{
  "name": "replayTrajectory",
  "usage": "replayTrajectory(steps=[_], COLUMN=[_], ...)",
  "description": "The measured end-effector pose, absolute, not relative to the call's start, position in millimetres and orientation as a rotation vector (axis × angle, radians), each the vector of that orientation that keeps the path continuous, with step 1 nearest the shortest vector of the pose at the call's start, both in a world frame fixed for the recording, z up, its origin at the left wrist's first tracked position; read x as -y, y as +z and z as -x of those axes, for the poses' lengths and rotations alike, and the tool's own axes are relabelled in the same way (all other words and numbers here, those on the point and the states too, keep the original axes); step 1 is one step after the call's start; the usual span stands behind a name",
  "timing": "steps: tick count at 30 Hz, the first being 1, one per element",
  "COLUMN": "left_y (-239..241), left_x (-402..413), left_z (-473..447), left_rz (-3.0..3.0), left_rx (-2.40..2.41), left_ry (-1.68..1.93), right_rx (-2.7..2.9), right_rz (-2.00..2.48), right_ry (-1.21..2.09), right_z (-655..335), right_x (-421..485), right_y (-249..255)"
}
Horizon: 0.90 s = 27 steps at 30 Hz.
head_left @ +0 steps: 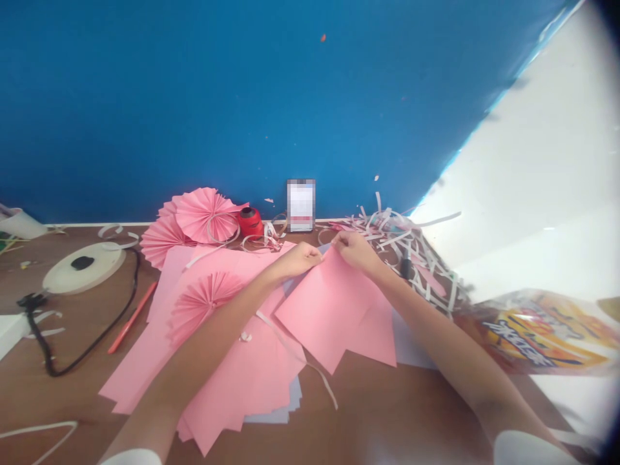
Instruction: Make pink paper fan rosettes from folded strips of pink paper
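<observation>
My left hand (299,259) and my right hand (352,249) both pinch the far corner of a pink paper sheet (334,310) lying on the brown table (411,413). The fingers of both hands are closed on the paper's top edge, close together. Under and left of it lie more pink sheets (203,361), with a folded pink paper fan (203,300) on top beside my left forearm. Two more pink fans (191,223) stand at the back by the blue wall.
A heap of white and pink paper strips (411,242) lies at the right. A red round object (249,223) and a small card (301,205) sit by the wall. A red pencil (132,318), a black cable (92,342), a white round disc (82,266) are left. A printed bag (547,332) is right.
</observation>
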State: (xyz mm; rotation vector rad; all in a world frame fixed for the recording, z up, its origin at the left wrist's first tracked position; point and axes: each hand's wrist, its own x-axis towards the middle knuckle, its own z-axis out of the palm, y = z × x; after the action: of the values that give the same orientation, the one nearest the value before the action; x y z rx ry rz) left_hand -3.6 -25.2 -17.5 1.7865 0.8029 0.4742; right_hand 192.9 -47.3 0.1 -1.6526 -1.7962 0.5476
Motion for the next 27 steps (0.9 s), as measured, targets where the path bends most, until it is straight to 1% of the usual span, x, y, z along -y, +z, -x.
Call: replayTrajectory(steps=[7, 13, 15, 17, 19, 21, 22, 25, 26, 27], left_y=[-10, -7, -10, -9, -4, 4, 9, 20, 22, 23], left_x=[27, 27, 27, 28, 30, 32, 34, 39, 40, 41], left_z=[13, 22, 24, 23, 21, 17, 14, 3, 0, -2], left_rz=[-1.689, -1.695, -1.752, -1.789, -1.807, -1.833, -1.855, -1.902, -1.911, -1.917], left_rx=[-0.753, -0.672, -0.644, -0.625, -0.637, -0.665, -0.674, -0.758, -0.787, -0.796], left_ry=[0.246, -0.123, -0.175, -0.151, -0.089, 0.075, 0.222, 0.827, 0.994, 1.083], right_rx=[1.653, 1.400, 1.328, 1.321, 1.338, 1.346, 1.352, 1.422, 1.457, 1.495], right_rz=[1.802, 1.861, 1.845, 1.795, 1.738, 1.692, 1.669, 1.564, 1.521, 1.481], right_ry=[0.370, 0.174, 0.106, 0.090, 0.096, 0.110, 0.128, 0.217, 0.250, 0.281], right_z=[-223, -262, -273, -281, -284, -282, -279, -265, -259, -253], right_x=[33, 24, 24, 24, 24, 24, 24, 26, 29, 31], right_y=[2, 9, 12, 16, 18, 19, 20, 25, 28, 31])
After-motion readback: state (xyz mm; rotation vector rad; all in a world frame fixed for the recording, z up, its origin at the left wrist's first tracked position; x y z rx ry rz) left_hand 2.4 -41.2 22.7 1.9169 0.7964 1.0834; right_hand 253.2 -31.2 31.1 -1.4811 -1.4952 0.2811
